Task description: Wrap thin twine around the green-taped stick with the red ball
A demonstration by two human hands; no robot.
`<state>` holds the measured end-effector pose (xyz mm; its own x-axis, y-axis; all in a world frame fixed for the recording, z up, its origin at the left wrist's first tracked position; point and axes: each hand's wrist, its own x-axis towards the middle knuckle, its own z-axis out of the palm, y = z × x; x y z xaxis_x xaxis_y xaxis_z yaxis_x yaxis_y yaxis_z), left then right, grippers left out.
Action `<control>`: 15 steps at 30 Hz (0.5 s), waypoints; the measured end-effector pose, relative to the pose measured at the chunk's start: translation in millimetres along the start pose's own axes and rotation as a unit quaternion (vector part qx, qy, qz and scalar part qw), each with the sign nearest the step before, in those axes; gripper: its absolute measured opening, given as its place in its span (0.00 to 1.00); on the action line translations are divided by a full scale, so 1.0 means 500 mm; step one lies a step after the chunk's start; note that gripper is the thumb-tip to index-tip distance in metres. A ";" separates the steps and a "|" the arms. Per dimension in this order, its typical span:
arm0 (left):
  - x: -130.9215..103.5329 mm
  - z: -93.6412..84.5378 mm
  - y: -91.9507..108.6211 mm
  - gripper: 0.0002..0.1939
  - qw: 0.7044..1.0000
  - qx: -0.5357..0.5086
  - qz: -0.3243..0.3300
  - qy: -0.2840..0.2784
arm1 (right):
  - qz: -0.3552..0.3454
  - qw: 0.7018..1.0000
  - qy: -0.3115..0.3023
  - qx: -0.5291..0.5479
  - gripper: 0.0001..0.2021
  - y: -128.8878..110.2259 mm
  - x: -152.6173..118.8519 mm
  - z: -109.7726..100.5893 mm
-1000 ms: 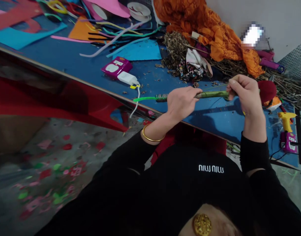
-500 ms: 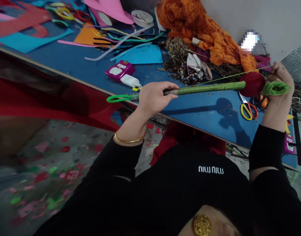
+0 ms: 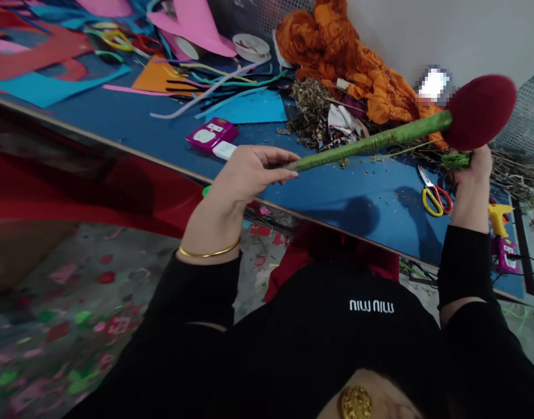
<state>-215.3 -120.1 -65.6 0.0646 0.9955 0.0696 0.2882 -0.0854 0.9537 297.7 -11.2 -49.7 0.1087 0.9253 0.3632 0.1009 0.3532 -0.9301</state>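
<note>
My left hand (image 3: 245, 180) is closed in a pinch on the lower end of a stick (image 3: 371, 142) wrapped in green yarn. The stick slants up to the right above the table, and a dark red rounded head (image 3: 485, 110) tops its far end. Below that head, my right hand (image 3: 480, 169) is closed around a small bundle of green yarn (image 3: 455, 160); the head hides some of its fingers. A thin yarn strand (image 3: 409, 150) runs from near the bundle toward the stick. A bit of the bright green loop (image 3: 206, 190) shows behind my left wrist.
On the blue table (image 3: 337, 198) lie scissors (image 3: 433, 192), a purple power strip (image 3: 212, 134), coloured strips and sheets (image 3: 249, 107), dried plant bits (image 3: 310, 99) and orange cloth (image 3: 363, 75). A yellow glue gun (image 3: 499, 218) sits at the right. Scraps litter the floor (image 3: 79, 326).
The stick has tilted, its red head rising and swinging toward the camera. My right hand has moved lower and left with the yarn, beneath the head; the strand is no longer stretched above the stick.
</note>
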 end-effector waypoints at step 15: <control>0.116 0.163 0.156 0.11 0.973 -0.211 0.076 -0.045 | -0.171 0.935 0.146 -0.273 0.12 -0.020 -0.084 0.159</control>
<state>-111.4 -72.3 -11.1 0.1645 0.9636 0.2107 -0.1487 -0.1869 0.9711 213.4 -42.4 -60.0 0.2352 0.6656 0.7083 0.6598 0.4257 -0.6192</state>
